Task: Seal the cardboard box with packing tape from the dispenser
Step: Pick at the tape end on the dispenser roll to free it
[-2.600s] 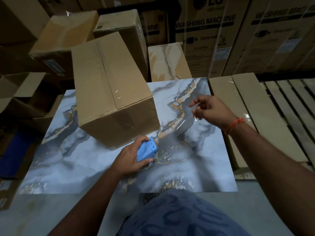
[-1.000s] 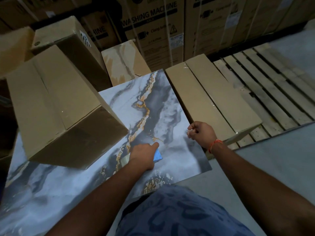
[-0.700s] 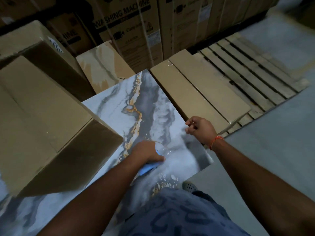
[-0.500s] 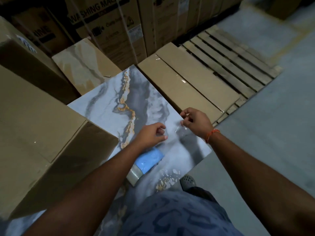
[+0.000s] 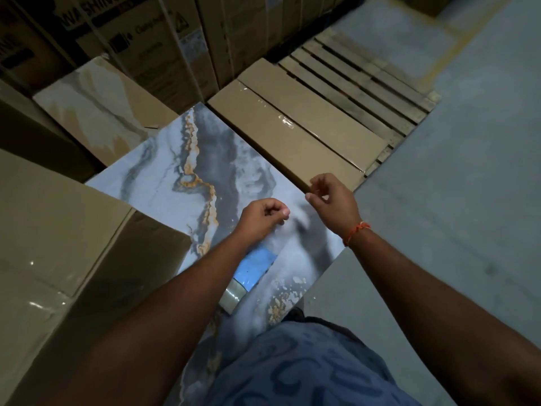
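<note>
The big closed cardboard box (image 5: 58, 230) fills the left side, resting on a blue-grey marble slab (image 5: 164, 183); glossy tape shows on its top. The blue tape dispenser (image 5: 254, 268) with its clear roll (image 5: 234, 294) lies on the slab by the near right corner, partly under my left forearm. My left hand (image 5: 263, 215) and my right hand (image 5: 330, 197) hover above the slab to the right of the box, fingers pinched. A short strip of clear tape (image 5: 297, 210) stretches faintly between them. Neither hand touches the box or the dispenser.
Flat tan cartons (image 5: 292, 124) lie along the slab's right edge on a wooden pallet (image 5: 366, 83). Tall washing-machine cartons (image 5: 146, 33) stand behind. A beige marbled tile (image 5: 96, 106) sits at the back left. Grey concrete floor (image 5: 468, 200) spreads to the right.
My left hand let go of the dispenser, which now lies on the slab, and rose to pinch the tape strip with my right hand. The view swung right, away from the box.
</note>
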